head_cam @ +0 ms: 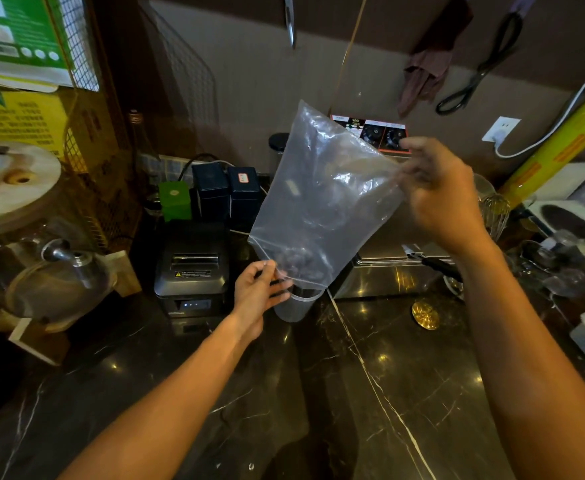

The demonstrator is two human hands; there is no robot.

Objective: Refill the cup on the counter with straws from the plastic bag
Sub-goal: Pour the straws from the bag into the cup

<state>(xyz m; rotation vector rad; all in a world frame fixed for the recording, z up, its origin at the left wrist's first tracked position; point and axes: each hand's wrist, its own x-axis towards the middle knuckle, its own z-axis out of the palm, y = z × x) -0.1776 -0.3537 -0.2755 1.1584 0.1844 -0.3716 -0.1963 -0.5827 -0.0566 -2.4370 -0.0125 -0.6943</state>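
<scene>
Now the plastic bag [322, 199] hangs tilted at frame centre, mouth down directly over the cup [292, 308] on the surface [370, 393]. Left hand [259, 292] pinches the mouth, nearest the cup; right hand [436, 199] grips the raised end.

**One camera, worn on my head**

The only view came from my head, wide-angled, facing forward and down over the dark marble table [370, 393]. It sat close: both my forearms ran in from the bottom edge, and the back wall [249, 81] curved across the top.
</scene>
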